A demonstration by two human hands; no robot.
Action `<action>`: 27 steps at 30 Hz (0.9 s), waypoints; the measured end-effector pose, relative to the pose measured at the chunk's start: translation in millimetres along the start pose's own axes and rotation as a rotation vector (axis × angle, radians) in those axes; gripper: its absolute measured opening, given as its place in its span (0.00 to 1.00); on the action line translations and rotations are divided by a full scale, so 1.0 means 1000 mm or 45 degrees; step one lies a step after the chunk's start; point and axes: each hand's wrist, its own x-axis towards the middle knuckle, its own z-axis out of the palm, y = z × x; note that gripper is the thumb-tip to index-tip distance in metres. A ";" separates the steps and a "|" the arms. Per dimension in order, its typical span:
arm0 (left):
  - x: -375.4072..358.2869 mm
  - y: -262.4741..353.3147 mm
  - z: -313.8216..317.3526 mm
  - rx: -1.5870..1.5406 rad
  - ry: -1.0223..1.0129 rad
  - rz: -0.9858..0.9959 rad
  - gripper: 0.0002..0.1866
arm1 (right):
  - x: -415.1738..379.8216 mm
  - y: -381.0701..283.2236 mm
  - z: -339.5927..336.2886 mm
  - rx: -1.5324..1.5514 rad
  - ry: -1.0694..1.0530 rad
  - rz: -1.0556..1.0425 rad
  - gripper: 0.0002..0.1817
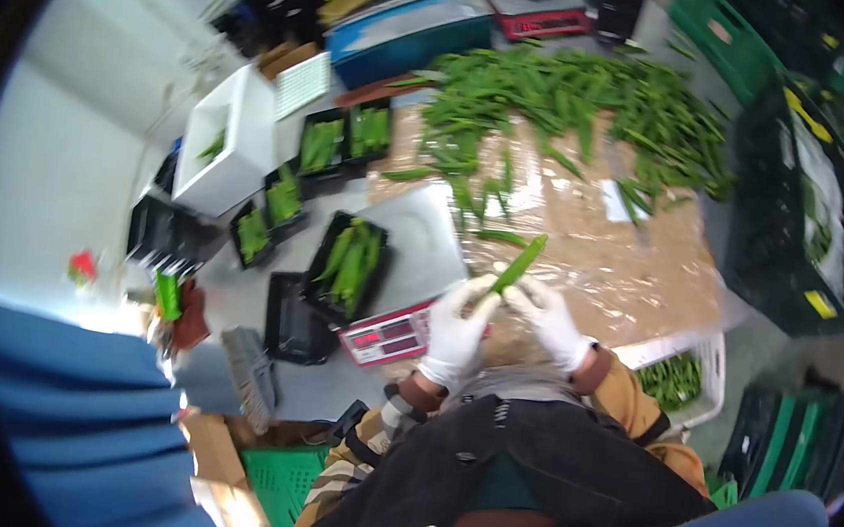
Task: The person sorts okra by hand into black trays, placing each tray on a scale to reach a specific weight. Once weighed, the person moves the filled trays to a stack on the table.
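A green okra pod (522,261) points up and to the right between my two gloved hands. My left hand (458,329) pinches its lower end. My right hand (549,325) has its fingers closed at the same end, from the other side. Just beyond lies another okra pod (501,237) on the brown sheet. To the left, a black tray (378,272) of okra sits on the scale's metal plate (425,226). The scale's red panel (387,337) is close beside my left hand.
A large okra heap (577,96) covers the table's far side. Several filled black trays stand left, near a white foam box (227,141) and an unfilled black tray (287,317). Dark crates (785,245) stand right. A white crate (715,380) of okra is beside my right arm.
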 end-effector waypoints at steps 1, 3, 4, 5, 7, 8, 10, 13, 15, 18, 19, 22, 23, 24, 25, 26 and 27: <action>-0.007 0.004 0.017 0.346 -0.175 0.088 0.18 | -0.005 -0.002 -0.009 0.007 0.087 0.031 0.19; -0.011 0.014 0.037 0.477 -0.313 0.265 0.21 | -0.020 0.000 -0.038 0.048 0.339 0.005 0.17; -0.010 0.022 0.038 0.441 -0.359 0.301 0.22 | -0.037 -0.020 -0.051 0.099 0.475 0.043 0.16; -0.009 0.017 0.034 0.430 -0.349 0.292 0.22 | -0.054 -0.019 -0.074 -0.065 0.626 -0.091 0.15; -0.008 0.003 0.021 0.369 -0.303 0.169 0.19 | -0.097 -0.010 -0.123 -0.458 0.975 -0.241 0.14; -0.009 -0.008 0.014 0.236 -0.270 0.017 0.18 | -0.119 -0.001 -0.147 -0.684 1.178 -0.256 0.14; -0.011 -0.033 0.000 0.255 -0.227 -0.033 0.16 | -0.163 0.050 -0.220 -1.300 1.419 -0.201 0.13; -0.010 -0.030 0.000 0.337 -0.335 -0.021 0.16 | -0.204 0.068 -0.276 -1.099 1.193 0.559 0.11; -0.013 -0.028 0.001 0.406 -0.399 -0.021 0.17 | -0.197 0.028 -0.257 -0.930 1.394 0.313 0.11; -0.018 -0.034 0.011 0.180 -0.361 -0.215 0.16 | -0.170 0.004 -0.223 -0.999 1.694 -0.298 0.12; -0.018 -0.040 0.012 0.162 -0.374 -0.209 0.16 | -0.181 0.047 -0.265 -1.221 1.466 0.266 0.13; -0.021 -0.034 0.012 0.320 -0.398 -0.101 0.16 | -0.180 0.074 -0.280 -0.813 1.347 0.335 0.17; -0.024 -0.040 0.007 0.314 -0.384 -0.120 0.16 | -0.171 0.045 -0.263 -0.559 1.256 0.253 0.18; -0.025 -0.047 0.005 0.247 -0.344 -0.161 0.16 | -0.168 0.023 -0.242 -0.287 1.172 0.193 0.18; -0.029 -0.046 0.003 0.207 -0.334 -0.232 0.16 | -0.163 0.016 -0.229 -0.045 1.044 0.164 0.19; -0.028 -0.046 0.004 0.163 -0.318 -0.287 0.16 | -0.155 0.008 -0.221 0.189 0.906 0.118 0.20; -0.028 -0.046 0.004 0.141 -0.321 -0.297 0.15 | -0.148 0.001 -0.210 0.417 0.763 0.072 0.22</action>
